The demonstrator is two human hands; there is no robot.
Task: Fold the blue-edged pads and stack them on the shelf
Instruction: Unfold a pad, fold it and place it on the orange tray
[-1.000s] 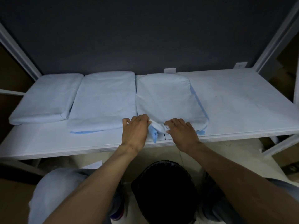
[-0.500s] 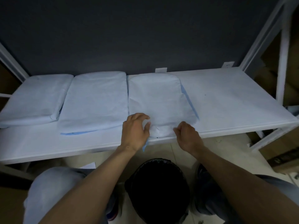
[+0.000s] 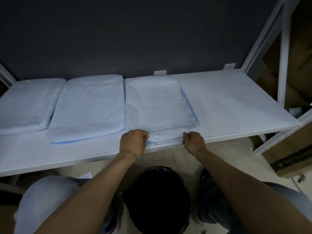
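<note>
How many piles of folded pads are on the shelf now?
3 on the shelf: left pile at the left end, middle pile beside it, right pile near centre, gripped by left hand and right hand. Pads per pile: hidden.

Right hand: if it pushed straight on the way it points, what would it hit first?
The right hand pinches the rightmost pad stack at its near edge, so that stack comes first; depth beyond is unclear.

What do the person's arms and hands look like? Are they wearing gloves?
No gloves. The left hand and right hand are bare, with no rings or watch showing. The left forearm and right forearm are bare too, no sleeves in view.
</note>
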